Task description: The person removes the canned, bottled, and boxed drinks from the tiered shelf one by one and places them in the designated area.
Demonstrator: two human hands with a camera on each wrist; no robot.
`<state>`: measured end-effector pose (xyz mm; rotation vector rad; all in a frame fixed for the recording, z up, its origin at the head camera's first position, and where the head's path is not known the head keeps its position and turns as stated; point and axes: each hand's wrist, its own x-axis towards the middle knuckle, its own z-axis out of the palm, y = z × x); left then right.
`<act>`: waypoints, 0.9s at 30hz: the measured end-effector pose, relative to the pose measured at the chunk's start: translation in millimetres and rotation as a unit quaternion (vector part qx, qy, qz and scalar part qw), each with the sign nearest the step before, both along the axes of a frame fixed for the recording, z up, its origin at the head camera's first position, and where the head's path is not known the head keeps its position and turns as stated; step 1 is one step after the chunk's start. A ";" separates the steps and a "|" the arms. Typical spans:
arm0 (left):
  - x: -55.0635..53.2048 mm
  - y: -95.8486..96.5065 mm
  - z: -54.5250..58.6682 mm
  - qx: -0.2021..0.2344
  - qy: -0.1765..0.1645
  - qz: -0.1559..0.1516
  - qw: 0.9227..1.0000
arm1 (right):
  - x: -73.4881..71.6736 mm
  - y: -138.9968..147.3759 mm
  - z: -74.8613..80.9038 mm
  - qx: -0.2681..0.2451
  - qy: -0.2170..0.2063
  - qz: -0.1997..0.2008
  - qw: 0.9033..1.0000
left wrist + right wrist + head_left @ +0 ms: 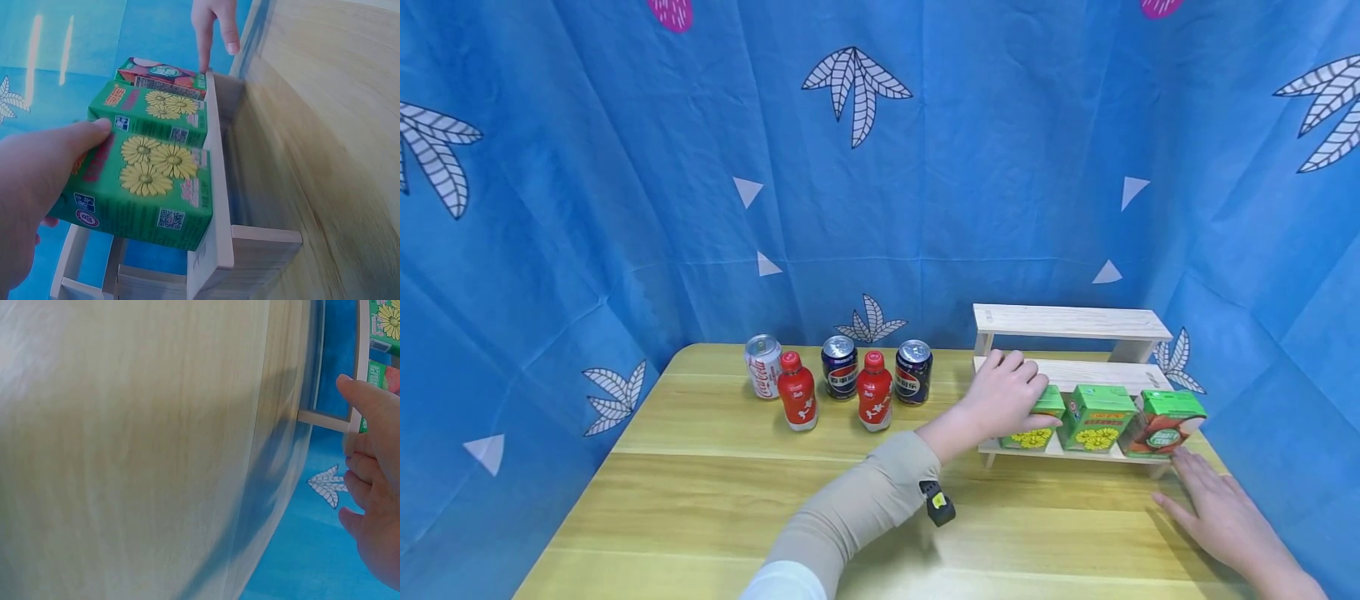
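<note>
My left hand [1006, 396] grips the leftmost green drink carton [147, 181], printed with yellow flowers. In the left wrist view the thumb lies along the carton's top edge and the other fingers are mostly hidden behind it. This carton is on the lowest tier of a pale wooden step shelf [1071, 322]. Beside it on that tier stand a matching flower carton [1097, 417] and, at the right end, a green and brown-red carton [1165, 423]. My right hand [1221, 508] has its fingers extended at the shelf's lower right end, fingertips close to the right carton; contact is unclear.
Left of the shelf on the wooden table [700, 500] stand a white-and-red cola can [763, 367], two dark blue cans [840, 368], and two red bottles [797, 393] in front of them. A blue patterned curtain [880, 208] hangs behind and at both sides.
</note>
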<state>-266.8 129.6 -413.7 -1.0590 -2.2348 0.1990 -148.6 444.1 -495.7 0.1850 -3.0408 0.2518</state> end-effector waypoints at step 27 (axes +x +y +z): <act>12.7 -37.7 2.5 0.002 -0.024 0.007 1.000 | -0.8 0.3 0.9 0.003 -0.004 0.000 1.000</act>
